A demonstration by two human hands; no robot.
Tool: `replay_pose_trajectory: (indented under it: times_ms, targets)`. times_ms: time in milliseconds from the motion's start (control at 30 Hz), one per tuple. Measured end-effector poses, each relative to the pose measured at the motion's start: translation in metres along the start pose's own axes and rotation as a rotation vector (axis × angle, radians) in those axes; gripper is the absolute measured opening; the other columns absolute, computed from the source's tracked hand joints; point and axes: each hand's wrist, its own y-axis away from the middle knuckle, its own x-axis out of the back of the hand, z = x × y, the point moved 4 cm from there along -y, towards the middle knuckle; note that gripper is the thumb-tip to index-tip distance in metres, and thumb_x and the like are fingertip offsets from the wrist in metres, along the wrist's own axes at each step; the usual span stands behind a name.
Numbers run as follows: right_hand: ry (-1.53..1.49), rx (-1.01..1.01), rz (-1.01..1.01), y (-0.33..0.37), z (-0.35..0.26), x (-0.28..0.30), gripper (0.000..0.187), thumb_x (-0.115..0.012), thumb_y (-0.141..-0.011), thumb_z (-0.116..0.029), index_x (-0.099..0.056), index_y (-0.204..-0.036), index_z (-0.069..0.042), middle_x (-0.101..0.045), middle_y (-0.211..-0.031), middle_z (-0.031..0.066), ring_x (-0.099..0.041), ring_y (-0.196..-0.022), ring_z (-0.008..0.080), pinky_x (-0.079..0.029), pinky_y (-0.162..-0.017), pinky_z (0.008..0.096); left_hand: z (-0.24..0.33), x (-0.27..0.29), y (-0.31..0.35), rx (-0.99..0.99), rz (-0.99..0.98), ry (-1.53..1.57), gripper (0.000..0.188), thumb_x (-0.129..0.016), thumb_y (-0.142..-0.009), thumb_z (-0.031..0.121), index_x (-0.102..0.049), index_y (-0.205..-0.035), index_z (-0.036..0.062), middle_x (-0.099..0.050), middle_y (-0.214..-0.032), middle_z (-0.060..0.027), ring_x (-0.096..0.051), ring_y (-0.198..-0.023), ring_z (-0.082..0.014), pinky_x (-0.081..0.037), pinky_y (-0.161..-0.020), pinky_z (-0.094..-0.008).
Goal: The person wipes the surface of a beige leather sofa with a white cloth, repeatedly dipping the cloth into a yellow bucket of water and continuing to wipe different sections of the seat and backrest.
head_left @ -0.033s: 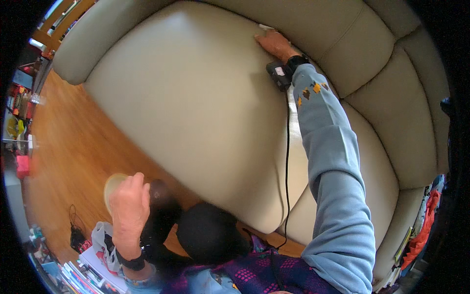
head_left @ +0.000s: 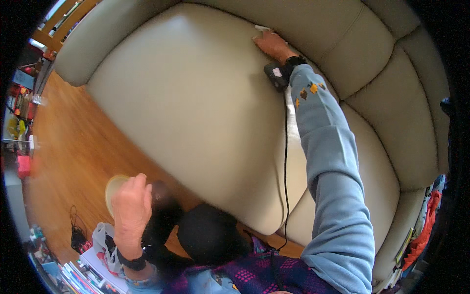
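My right hand (head_left: 273, 45) reaches to the far side of the beige sofa seat (head_left: 186, 103), beside the crease under the backrest. Its fingers close on a white cloth or tissue (head_left: 263, 29), mostly hidden under them. A black box-like device (head_left: 277, 76) hangs at my right wrist, with a black cable (head_left: 286, 161) running back toward my body. My left hand (head_left: 131, 206) is closed in front of the sofa, above the wooden floor. A round, pale yellowish thing (head_left: 112, 192) shows behind its fingers; its kind is unclear.
The sofa backrest (head_left: 338, 44) curves along the far right, and an armrest (head_left: 105, 44) stands at the far left. Near my left arm are a plastic bag (head_left: 101, 240) and a stack of papers or books (head_left: 73, 275). Various goods line the left edge.
My right hand and the white cloth have shifted very slightly to the left along the sofa crease. My left hand stays nearly in place.
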Motion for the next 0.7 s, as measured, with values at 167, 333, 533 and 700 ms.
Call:
replay_pose_trajectory:
  times_ms: [167, 333, 533, 700]
  targets:
    - [0.052, 0.185, -0.08, 0.001, -0.021, -0.003, 0.064, -0.041, -0.096, -0.042, -0.039, -0.142, 0.003, -0.037, -0.15, 0.0257, -0.039, -0.136, 0.0413, -0.033, -0.111, 0.0485, 0.001, -0.002, -0.001, -0.007, 0.009, -0.005, 0.014, -0.065, -0.084, 0.009, -0.056, -0.093, 0.0031, -0.059, -0.081, -0.0181, -0.059, -0.08, -0.0395, -0.047, -0.068, -0.0483]
    - [0.074, 0.38, -0.005, 0.024, -0.023, -0.002, 0.06, -0.043, -0.096, -0.039, -0.042, -0.14, 0.001, -0.041, -0.149, 0.0233, -0.044, -0.132, 0.0411, -0.036, -0.109, 0.0486, 0.001, 0.003, -0.003, 0.024, 0.027, -0.031, 0.012, -0.064, -0.085, 0.01, -0.054, -0.088, 0.0034, -0.059, -0.081, -0.0173, -0.06, -0.079, -0.0386, -0.047, -0.068, -0.0484]
    - [-0.017, 0.469, -0.006, 0.091, -0.051, 0.003, 0.059, -0.05, -0.092, -0.037, -0.045, -0.14, -0.002, -0.042, -0.148, 0.0221, -0.046, -0.131, 0.0401, -0.036, -0.109, 0.0484, 0.011, 0.009, -0.007, -0.008, 0.071, -0.01, 0.013, -0.063, -0.088, 0.013, -0.054, -0.087, 0.0034, -0.061, -0.082, -0.0158, -0.062, -0.081, -0.0375, -0.05, -0.07, -0.0471]
    - [-0.083, 0.585, 0.002, 0.2, -0.105, 0.005, 0.062, -0.056, -0.091, -0.033, -0.043, -0.141, 0.002, -0.039, -0.15, 0.0221, -0.035, -0.141, 0.035, -0.025, -0.116, 0.0472, 0.013, 0.013, -0.006, -0.084, 0.097, 0.031, 0.013, -0.062, -0.09, 0.014, -0.054, -0.089, 0.0034, -0.062, -0.085, -0.0162, -0.063, -0.082, -0.0375, -0.051, -0.07, -0.0466]
